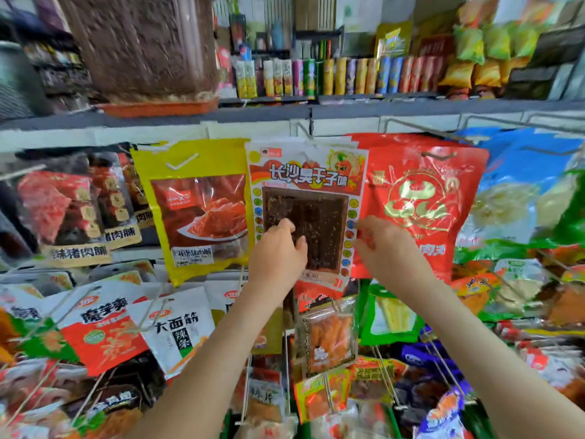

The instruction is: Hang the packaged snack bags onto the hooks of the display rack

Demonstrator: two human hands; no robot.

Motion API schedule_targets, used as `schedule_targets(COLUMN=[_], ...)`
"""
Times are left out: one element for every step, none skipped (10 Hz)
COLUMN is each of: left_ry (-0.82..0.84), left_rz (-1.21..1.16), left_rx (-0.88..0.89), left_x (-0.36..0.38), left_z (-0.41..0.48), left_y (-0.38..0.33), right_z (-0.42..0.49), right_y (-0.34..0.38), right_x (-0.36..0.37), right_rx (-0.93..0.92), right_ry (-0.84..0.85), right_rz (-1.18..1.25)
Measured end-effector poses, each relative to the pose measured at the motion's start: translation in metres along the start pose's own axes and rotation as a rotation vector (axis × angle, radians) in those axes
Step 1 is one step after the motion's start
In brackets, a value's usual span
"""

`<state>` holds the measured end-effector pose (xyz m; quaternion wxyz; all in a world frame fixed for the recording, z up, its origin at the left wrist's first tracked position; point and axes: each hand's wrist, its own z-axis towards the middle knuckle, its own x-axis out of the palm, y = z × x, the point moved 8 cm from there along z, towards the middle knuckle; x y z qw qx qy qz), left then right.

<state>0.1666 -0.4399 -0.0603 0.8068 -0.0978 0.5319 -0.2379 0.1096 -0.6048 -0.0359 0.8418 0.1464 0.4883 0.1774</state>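
White-red snack bag (316, 175) is mid-rack btwn yellow bag (193, 201) & red bag (424, 201), top edge up by hook (305, 130); can't tell if threaded. Left grip (278, 248) curls round its lower-left corner. Right grip (380, 245) pinches its right edge.

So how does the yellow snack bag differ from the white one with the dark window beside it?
The yellow snack bag hangs untouched; the white snack bag has the left hand and right hand on it. The yellow one shows a printed picture of reddish slices, the white one a square window onto dark brown food. Both hang side by side under the grey shelf.
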Motion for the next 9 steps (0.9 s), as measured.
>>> schedule_targets(left_ry=[-0.096,-0.165,-0.155,-0.122,-0.103,-0.069,-0.052,-0.041,0.003], left_rz=[-0.036,0.048,0.182,0.316,0.355,0.382,0.360,0.286,0.256], left_rx=[0.068,0.167,0.219,0.248,0.260,0.271,0.256,0.255,0.249], left_x=[-0.017,-0.023,-0.018,-0.006,0.004,0.014,0.019,0.028,0.040], left_z=[0.010,0.013,0.017,0.025,0.034,0.033,0.030,0.014,0.005], left_y=[-0.014,-0.031,-0.040,-0.037,-0.027,-0.020,-0.013,-0.014,-0.014], right_z=[0.029,0.044,0.054,0.063,0.067,0.067,0.063,0.043,0.035], right_y=[0.008,0.017,0.019,0.017,0.015,0.014,0.013,0.013,0.006], right_x=[-0.008,0.015,0.048,0.065,0.072,0.076,0.072,0.066,0.060], right_rx=[-0.019,-0.096,-0.137,-0.120,-0.128,-0.143,-0.153,-0.153,-0.123], right_ry=[0.003,0.098,0.221,0.272,0.282,0.264,0.206,0.110,0.025], right_rz=[0.159,0.131,0.080,0.089,0.080,0.060,0.070,0.119,0.162])
